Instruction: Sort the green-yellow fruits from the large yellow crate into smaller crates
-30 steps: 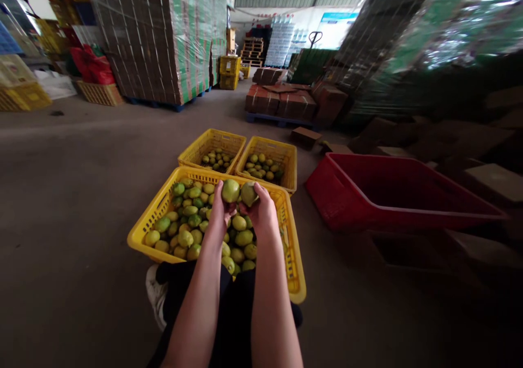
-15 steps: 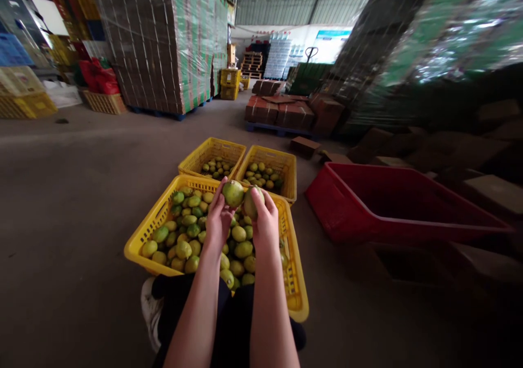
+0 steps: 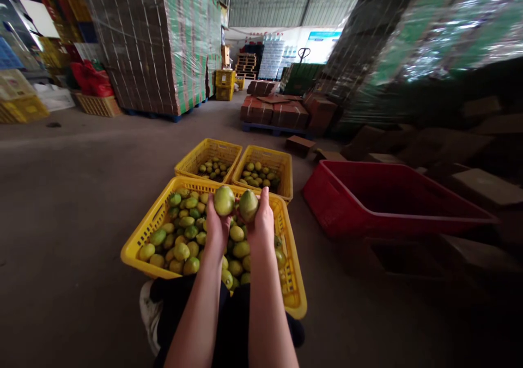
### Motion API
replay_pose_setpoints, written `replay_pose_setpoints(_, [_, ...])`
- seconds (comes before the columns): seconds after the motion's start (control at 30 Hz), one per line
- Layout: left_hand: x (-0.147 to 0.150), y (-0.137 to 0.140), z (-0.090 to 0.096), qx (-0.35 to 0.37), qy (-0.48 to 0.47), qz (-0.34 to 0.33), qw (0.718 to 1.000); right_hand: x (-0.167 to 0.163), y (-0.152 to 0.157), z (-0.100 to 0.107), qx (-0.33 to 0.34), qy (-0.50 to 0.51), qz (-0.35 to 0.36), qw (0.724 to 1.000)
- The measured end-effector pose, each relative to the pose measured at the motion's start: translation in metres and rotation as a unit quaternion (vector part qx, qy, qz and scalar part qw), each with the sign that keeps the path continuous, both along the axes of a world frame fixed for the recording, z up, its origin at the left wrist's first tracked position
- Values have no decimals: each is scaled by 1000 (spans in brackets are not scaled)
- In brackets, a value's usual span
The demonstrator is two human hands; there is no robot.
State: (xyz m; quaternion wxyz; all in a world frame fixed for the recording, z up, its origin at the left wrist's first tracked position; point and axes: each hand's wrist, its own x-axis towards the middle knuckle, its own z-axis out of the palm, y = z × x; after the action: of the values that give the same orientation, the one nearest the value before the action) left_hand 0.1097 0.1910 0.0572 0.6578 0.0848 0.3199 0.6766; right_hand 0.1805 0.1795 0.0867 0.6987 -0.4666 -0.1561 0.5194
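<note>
My left hand (image 3: pixel 218 227) cradles a yellow-green lemon (image 3: pixel 224 200), fingers beneath it. Close beside it, my right hand (image 3: pixel 262 223) holds a second greenish lemon (image 3: pixel 248 206), its thumb raised along the fruit's right side. Both fruits are held up over a large yellow crate (image 3: pixel 141 241) in front of my knees. Many green and yellow lemons (image 3: pixel 181 251) fill this crate, and my forearms hide part of them.
Two smaller yellow crates, a left one (image 3: pixel 192 157) and a right one (image 3: pixel 286 174), hold fewer lemons just beyond. A red tub (image 3: pixel 339 210) stands to the right near cardboard boxes (image 3: pixel 300 145). Wrapped pallet stacks (image 3: pixel 134 46) rise behind.
Both lemons have turned in my hands and now rest more openly on the fingers. My right thumb has lifted from across its lemon to the side. The view has shifted slightly right.
</note>
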Motion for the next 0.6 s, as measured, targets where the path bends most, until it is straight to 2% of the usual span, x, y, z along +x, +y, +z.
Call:
replay_pose_setpoints(0.1, [-5,6,4,-57,-56,3,997,2,0,3,-29,52,34,998])
replay_pose_setpoints(0.2, [-8,6,6,-81,-64,26,994,2,0,3,-25,61,56,996])
replay_pose_setpoints(0.27, [-8,5,7,-73,-58,24,995,1,0,1,-19,70,47,996])
replay_pose_setpoints(0.4, [-7,1,9,-41,-55,-36,997,-2,5,-9,4,112,36,993])
replay_pose_setpoints(0.47, [-8,0,9,-37,-70,-49,996,-2,8,-11,-15,127,8,992])
replay_pose_setpoints(0.6, [-11,0,11,-76,-96,3,992,0,9,-9,-77,191,-39,978])
